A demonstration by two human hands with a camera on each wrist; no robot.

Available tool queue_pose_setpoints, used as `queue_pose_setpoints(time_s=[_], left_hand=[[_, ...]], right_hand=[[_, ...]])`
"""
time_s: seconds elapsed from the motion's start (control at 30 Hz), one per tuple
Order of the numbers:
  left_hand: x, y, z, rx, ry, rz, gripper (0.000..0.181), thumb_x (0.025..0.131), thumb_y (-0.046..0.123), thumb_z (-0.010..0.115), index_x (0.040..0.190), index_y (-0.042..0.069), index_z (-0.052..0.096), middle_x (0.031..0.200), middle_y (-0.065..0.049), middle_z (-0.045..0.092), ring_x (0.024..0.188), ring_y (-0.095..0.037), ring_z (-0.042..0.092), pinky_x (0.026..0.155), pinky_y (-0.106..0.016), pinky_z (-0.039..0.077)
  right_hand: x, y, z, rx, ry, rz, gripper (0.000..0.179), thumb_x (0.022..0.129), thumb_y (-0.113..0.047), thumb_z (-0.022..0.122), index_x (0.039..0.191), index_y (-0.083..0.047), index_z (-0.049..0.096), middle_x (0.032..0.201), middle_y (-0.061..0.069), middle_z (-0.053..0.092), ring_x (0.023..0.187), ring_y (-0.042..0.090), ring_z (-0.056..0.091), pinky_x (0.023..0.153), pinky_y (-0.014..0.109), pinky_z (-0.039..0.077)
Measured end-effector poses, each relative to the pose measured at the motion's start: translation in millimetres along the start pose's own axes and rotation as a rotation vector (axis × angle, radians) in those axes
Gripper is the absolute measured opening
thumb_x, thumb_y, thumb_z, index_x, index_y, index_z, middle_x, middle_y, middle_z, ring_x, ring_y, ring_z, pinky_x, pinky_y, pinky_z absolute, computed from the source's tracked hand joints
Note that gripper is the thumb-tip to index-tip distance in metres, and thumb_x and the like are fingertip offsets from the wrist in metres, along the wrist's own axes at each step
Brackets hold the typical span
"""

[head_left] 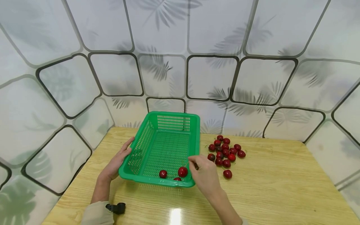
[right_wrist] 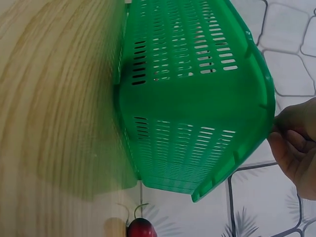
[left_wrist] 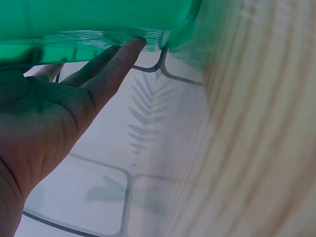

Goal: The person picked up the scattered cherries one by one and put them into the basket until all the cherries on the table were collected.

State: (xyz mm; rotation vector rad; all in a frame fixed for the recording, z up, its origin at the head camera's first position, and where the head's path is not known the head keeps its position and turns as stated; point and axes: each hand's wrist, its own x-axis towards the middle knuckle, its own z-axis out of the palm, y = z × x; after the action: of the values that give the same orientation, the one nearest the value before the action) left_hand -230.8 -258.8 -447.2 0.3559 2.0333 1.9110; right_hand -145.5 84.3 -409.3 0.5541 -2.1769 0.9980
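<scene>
The right hand [head_left: 206, 176] pinches a glossy round cherry [head_left: 182, 172] by its stem [head_left: 187, 163] at the near right corner of a slotted plastic basket [head_left: 172, 147]; the left hand [head_left: 116, 163], fingers extended, touches its left side. The basket's long axis runs forward across the wood-grained table [head_left: 277, 184].

Lt. wood tbl [head_left: 281, 175], yellowish, glossy, w/ streaky grain & a bright glare patch [head_left: 175, 216] at btm. of head view. Green plastic basket [head_left: 168, 147], rect., slotted walls, stands on it L of ctr., its faint green reflection [right_wrist: 84, 177] showing on the wood in R wrist view. R of basket: loose cluster of dk. red cherries [head_left: 225, 152], some w/ thin stems, plus 1 cherry [head_left: 227, 174] slightly apart, nearer viewer.
</scene>
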Motion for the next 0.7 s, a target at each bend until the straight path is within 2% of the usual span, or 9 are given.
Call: queue_pose_setpoints(time_s=[0.07,0.2,0.47,0.7], left_hand=[[0.1,-0.1,0.0,0.001,-0.002,0.002,0.062,0.11,0.038,0.029,0.162,0.022,-0.002,0.16,-0.021,0.006,0.105,-0.021,0.056,0.08,-0.031,0.053],[0.5,-0.2,0.0,0.001,0.0,0.003,0.062,0.11,0.038,0.029,0.161,0.021,-0.002,0.16,-0.021,0.006,0.105,-0.021,0.057,0.08,-0.031,0.053],[1.0,0.2,0.4,-0.003,0.0,0.0,0.061,0.111,0.037,0.028,0.161,0.022,-0.002,0.159,-0.022,0.007,0.102,-0.02,0.058,0.079,-0.031,0.054],[0.8,0.8,0.4,-0.01,-0.002,0.0,0.061,0.111,0.036,0.027,0.161,0.02,-0.003,0.159,-0.022,0.008,0.1,-0.019,0.059,0.079,-0.03,0.054]], right_hand=[[-0.8,0.3,2.4,-0.04,0.01,-0.025,0.018,0.074,0.016,0.076,0.086,0.002,0.075,0.081,0.009,0.072,0.069,0.013,0.067,0.06,0.015,0.051],[-2.5,1.6,5.9,-0.119,-0.022,-0.031,0.017,0.073,0.013,0.077,0.083,-0.001,0.075,0.08,0.007,0.073,0.071,0.015,0.068,0.061,0.017,0.053],[-4.6,0.6,6.2,-0.227,-0.216,0.085,0.011,0.078,0.003,0.078,0.085,-0.006,0.076,0.083,0.004,0.073,0.077,0.017,0.067,0.064,0.025,0.054],[-4.0,1.2,7.1,-0.274,-0.337,0.102,0.009,0.079,-0.001,0.078,0.082,-0.01,0.077,0.081,0.002,0.073,0.073,0.017,0.062,0.056,0.021,0.047]])
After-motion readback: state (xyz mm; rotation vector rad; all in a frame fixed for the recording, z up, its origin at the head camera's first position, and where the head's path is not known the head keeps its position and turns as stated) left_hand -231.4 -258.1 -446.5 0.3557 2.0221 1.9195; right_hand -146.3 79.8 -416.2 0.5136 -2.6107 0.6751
